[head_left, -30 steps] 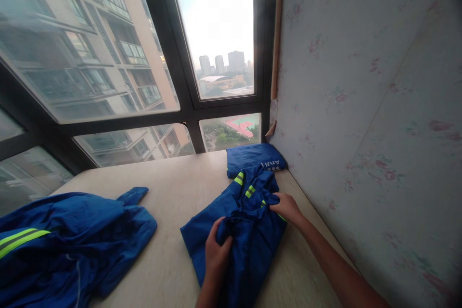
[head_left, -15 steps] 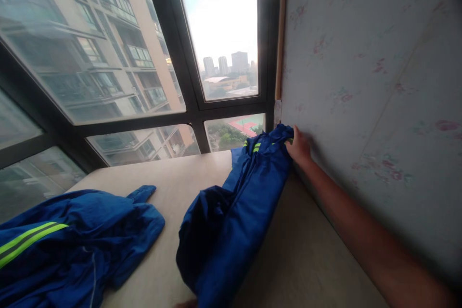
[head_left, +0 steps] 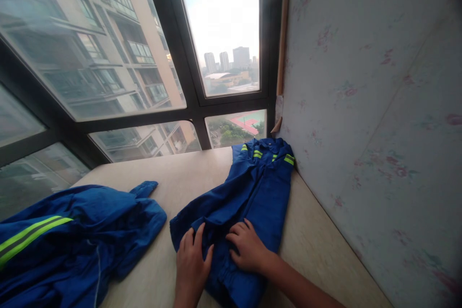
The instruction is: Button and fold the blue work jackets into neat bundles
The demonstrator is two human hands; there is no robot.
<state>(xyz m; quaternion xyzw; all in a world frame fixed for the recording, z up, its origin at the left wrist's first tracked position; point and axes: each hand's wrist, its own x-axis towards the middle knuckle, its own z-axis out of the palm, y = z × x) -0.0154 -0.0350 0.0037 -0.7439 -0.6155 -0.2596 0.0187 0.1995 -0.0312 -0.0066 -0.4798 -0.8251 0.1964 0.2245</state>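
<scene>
You have the blue jacket (head_left: 263, 197) laid out on the pale ledge (head_left: 187, 171) below the window (head_left: 193, 113), its collar end nearest the glass and its lower end nearest you. Your left hand (head_left: 193, 260) lies on the jacket's part farthest from the window, fingers spread and thumb apart; the palm is hidden, so you can't tell how firmly it presses. Your right hand (head_left: 249, 248) rests on the cloth just beside it, about as far from the window, loosely open with fingers bent; its underside is out of sight too. Both forearms run off the bottom edge, as does the jacket's lowest bit. The sleeves are hard to make out among the folds. Close to the window, a strip of blue cloth (head_left: 236, 154) peeks out behind the jacket's collar end, mostly covered. Farther from the window, to the left, a second garment (head_left: 94, 231) with a yellow-green band lies crumpled, cut off at the left and bottom. The flowered wall (head_left: 361, 106) rises right of the window, darkening in its upper corner.
</scene>
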